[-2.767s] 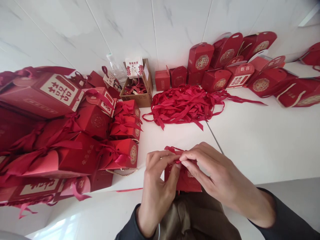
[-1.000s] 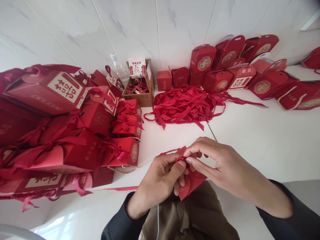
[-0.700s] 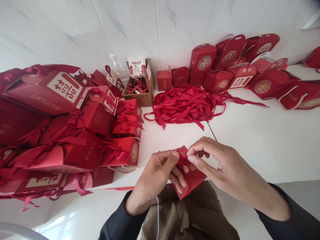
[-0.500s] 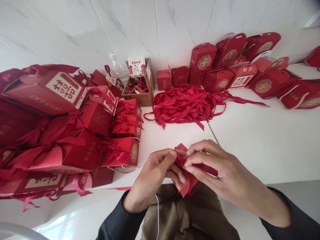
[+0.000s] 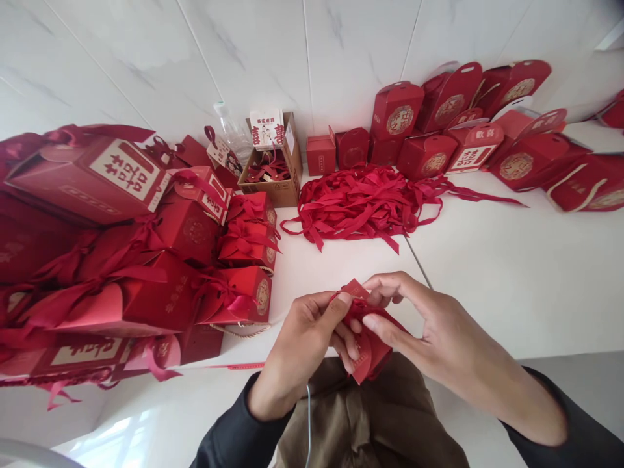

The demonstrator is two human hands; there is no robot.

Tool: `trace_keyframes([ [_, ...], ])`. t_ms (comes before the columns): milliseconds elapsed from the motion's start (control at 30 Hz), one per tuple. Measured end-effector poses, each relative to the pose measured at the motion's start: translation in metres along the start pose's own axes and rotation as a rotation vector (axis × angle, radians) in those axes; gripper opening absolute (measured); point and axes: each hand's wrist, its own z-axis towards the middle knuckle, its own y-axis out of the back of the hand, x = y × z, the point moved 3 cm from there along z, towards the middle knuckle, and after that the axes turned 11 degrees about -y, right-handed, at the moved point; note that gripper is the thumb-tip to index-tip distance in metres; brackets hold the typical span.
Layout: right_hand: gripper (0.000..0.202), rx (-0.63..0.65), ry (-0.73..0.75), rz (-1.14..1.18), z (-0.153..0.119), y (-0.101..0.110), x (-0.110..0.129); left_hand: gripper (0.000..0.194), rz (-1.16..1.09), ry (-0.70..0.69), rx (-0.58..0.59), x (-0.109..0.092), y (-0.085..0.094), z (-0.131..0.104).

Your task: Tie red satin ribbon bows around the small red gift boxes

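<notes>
Box in work is partway: small red box folded up, sits tilted between both hands at the near edge of the table. Strip of ribbon is on its top, but no finished bow shows there; looks like tying is mid-step, bow left to do. Left hand closed, thumb pinching ribbon at the box top, other fingers against its side. Right hand half-open, thumb and forefinger apart around the ribbon; no firm grip visible.

Done: bows show on many boxes in the left stack. Left: no bows visible on the back-right boxes.

Counts: 1 box in hand; 3 small bowed boxes at the stack's right edge, rest of stack overlaps, can't count; back-right roughly a dozen, some hidden; 1 ribbon pile, strands uncountable; 1 cardboard carton; 1 clear bottle.
</notes>
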Motion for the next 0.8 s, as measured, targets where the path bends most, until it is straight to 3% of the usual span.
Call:
trace_keyframes([
  [433,0.008,-0.038,-0.102,0.038,0.0028,0.0003,-0.0049,0.046,-0.087,0.014,-0.026,0.0016,-0.0003,-0.0019],
  [800,0.009,-0.034,0.014,-0.005,0.0019,-0.0026,-0.0002,0.042,-0.051,0.003,0.011,0.0022,-0.0001,-0.0018],
])
